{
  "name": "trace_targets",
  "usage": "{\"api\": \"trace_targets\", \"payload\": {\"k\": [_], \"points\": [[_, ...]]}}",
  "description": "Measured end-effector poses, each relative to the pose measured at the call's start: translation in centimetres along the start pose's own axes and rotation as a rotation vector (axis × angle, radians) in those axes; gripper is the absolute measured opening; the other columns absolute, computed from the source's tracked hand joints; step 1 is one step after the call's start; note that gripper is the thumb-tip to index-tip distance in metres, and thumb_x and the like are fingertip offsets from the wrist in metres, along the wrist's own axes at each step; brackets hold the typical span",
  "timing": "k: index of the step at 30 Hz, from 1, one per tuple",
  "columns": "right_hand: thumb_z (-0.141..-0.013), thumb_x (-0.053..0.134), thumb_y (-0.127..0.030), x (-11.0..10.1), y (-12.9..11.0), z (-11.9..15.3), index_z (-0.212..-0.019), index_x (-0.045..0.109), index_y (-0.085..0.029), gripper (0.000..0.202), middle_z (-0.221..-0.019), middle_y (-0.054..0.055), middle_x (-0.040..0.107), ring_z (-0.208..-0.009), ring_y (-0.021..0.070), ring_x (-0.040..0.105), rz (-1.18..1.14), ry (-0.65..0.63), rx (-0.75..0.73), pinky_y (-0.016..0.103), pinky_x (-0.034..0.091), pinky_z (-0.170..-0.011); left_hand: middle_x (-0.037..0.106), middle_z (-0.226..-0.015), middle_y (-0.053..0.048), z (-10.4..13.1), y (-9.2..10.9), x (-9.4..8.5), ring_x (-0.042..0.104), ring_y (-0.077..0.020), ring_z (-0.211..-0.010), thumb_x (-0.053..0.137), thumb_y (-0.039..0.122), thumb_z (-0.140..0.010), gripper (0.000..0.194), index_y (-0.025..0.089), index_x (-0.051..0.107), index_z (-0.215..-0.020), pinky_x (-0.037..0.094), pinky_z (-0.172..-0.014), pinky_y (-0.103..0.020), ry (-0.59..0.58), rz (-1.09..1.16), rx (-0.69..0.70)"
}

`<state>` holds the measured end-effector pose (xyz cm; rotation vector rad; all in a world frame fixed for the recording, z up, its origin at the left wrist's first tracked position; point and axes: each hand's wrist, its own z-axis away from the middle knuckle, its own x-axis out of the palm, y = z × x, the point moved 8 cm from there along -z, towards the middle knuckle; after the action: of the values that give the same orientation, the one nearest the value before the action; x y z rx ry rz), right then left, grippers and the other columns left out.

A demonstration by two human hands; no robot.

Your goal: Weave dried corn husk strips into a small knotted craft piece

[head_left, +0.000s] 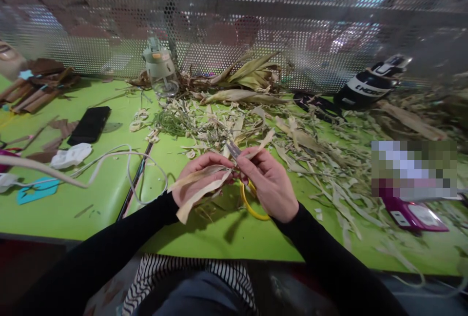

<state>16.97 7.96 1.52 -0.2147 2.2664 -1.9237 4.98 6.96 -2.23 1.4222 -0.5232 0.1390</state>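
Note:
My left hand [199, 172] is closed, its fingertips pinching pale strips of dried corn husk [204, 196] whose ends hang over the palm toward me. Close against it, my right hand [268, 182] is curled round a pair of scissors [254, 206]. Their yellow handle loop shows below the palm, and the metal blades stick out beyond the fingers. Another piece of husk [263, 143] projects past the right fingertips. Both sets of fingertips meet over the green table, and what lies exactly between them is partly hidden.
Husk scraps [234, 126] litter the table [171, 243] beyond my hands and to the right. Behind stand a clear bottle [161, 69] and a tilted black bottle [369, 87] before a perforated metal screen [219, 23]. Leftward lie a phone [89, 125], white cable [127, 160] and blue tag [38, 190].

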Motion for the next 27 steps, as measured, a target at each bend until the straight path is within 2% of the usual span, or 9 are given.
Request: {"api": "trace_targets", "payload": {"k": [5,8,10,12,14,16,18,22,27], "points": [[-0.085,0.057,-0.043,0.0,1.6,-0.5,-0.084,0.052,-0.020,0.023,-0.068,-0.004,0.050,-0.052,0.0068,0.044,-0.075,-0.040,0.087,0.021,0.037,-0.047,0.070,-0.079,-0.004,-0.6,0.0,-1.3,0.065,-0.0126,-0.070,0.075,0.030,-0.067,0.030,0.015,0.058,-0.087,0.045,-0.051,-0.017,0.139,0.064,0.037],[-0.088,0.048,-0.047,0.1,2.1,-0.6,-0.076,0.054,-0.018,0.032,-0.058,-0.004,0.049,-0.045,0.0068,0.038,0.209,-0.118,0.115,0.021,0.032,-0.042,0.070,-0.081,-0.003,-0.9,0.3,-2.3,0.064,-0.0120,-0.073,0.073,0.031,-0.069,0.029,0.016,0.057,-0.089,0.046,-0.057,-0.019,0.235,0.012,0.055],[-0.085,0.056,-0.042,-0.1,0.1,-0.5,-0.075,0.058,-0.018,0.026,-0.057,-0.004,0.049,-0.045,0.0075,0.037,0.475,-0.045,-0.120,0.022,0.031,-0.042,0.070,-0.085,-0.004,-0.9,0.7,-2.3,0.064,-0.0126,-0.076,0.073,0.031,-0.069,0.029,0.016,0.059,-0.089,0.047,-0.062,-0.021,0.231,-0.031,0.102],[-0.082,0.062,-0.033,0.7,-2.3,0.5,-0.091,0.063,-0.020,0.015,-0.066,-0.001,0.057,-0.052,0.0104,0.046,0.700,0.006,-0.426,0.024,0.037,-0.046,0.069,-0.087,-0.004,-0.9,1.0,-1.9,0.064,-0.0131,-0.076,0.073,0.032,-0.069,0.027,0.016,0.060,-0.087,0.047,-0.067,-0.023,0.176,-0.066,0.146],[-0.084,0.059,-0.023,2.2,-3.6,1.6,-0.103,0.064,-0.022,0.020,-0.079,0.003,0.065,-0.066,0.0140,0.056,0.864,-0.032,-0.673,0.027,0.045,-0.056,0.068,-0.084,-0.003,-0.9,0.7,-1.5,0.062,-0.0125,-0.072,0.072,0.032,-0.069,0.026,0.015,0.062,-0.086,0.047,-0.066,-0.023,0.126,-0.090,0.132],[-0.086,0.054,-0.015,3.2,-3.9,2.4,-0.102,0.065,-0.021,0.021,-0.087,0.005,0.068,-0.075,0.0156,0.060,0.971,-0.089,-0.834,0.029,0.049,-0.066,0.066,-0.078,-0.003,-1.0,0.0,-1.3,0.059,-0.0102,-0.064,0.072,0.032,-0.070,0.028,0.014,0.063,-0.088,0.045,-0.060,-0.021,0.085,-0.085,0.061],[-0.086,0.053,-0.012,3.4,-3.9,2.8,-0.101,0.066,-0.019,0.021,-0.088,0.006,0.069,-0.077,0.0159,0.061,1.051,-0.101,-0.930,0.029,0.050,-0.069,0.066,-0.077,-0.003,-1.2,-0.7,-1.1,0.057,-0.0090,-0.061,0.072,0.031,-0.071,0.029,0.013,0.063,-0.091,0.045,-0.058,-0.021,0.043,-0.010,-0.018],[-0.085,0.054,-0.011,3.7,-3.5,3.4,-0.109,0.063,-0.023,0.028,-0.093,0.004,0.071,-0.087,0.0171,0.063,1.150,-0.173,-1.057,0.030,0.049,-0.076,0.069,-0.084,-0.005,-1.3,-0.8,-1.2,0.063,-0.0108,-0.073,0.073,0.023,-0.070,0.023,0.013,0.063,-0.087,0.049,-0.072,-0.024,0.048,0.170,-0.092],[-0.084,0.054,-0.010,3.9,-3.9,3.6,-0.107,0.061,-0.022,0.027,-0.091,0.004,0.071,-0.089,0.0172,0.060,1.031,-0.258,-1.073,0.031,0.046,-0.075,0.070,-0.084,-0.006,-1.0,-0.5,-0.7,0.064,-0.0101,-0.074,0.075,0.018,-0.067,0.024,0.011,0.064,-0.087,0.050,-0.071,-0.021,0.016,0.218,-0.148]]}}
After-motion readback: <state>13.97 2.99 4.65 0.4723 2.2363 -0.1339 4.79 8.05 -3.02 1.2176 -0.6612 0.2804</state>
